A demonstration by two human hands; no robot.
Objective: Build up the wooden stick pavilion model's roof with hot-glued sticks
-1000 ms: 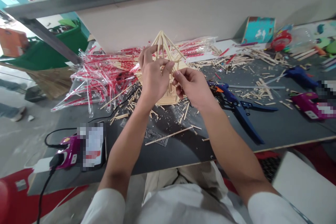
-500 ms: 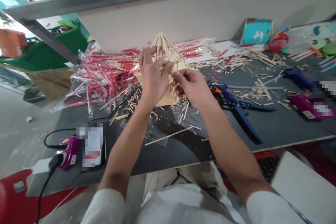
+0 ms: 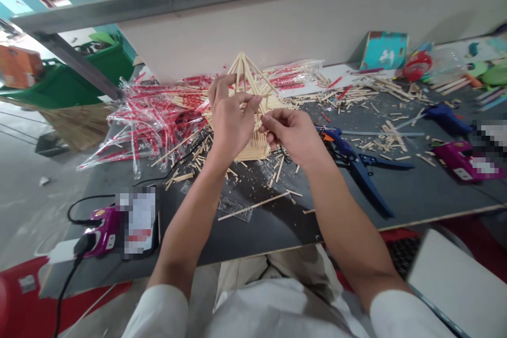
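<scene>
A model of thin wooden sticks (image 3: pixel 249 84) stands on the dark workbench (image 3: pixel 269 227), with a peaked, pyramid-like top and a stacked base. My left hand (image 3: pixel 231 119) grips the model's side, its fingers wrapped among the sloping sticks. My right hand (image 3: pixel 291 134) sits just to the right, its thumb and forefinger pinched together at the model's edge on what looks like a thin stick. The lower middle of the model is hidden behind my hands.
Behind the model lie heaps of red-printed sticks in torn clear wrappers (image 3: pixel 146 119). Loose stick pieces cover the bench. A blue glue gun (image 3: pixel 336 140) and blue pliers (image 3: pixel 368 182) lie to the right. A magenta glue gun (image 3: pixel 101 232) sits near the front edge.
My right hand has shifted slightly down and left beside the model. My left hand stays on the model. The whole view has turned a little.
</scene>
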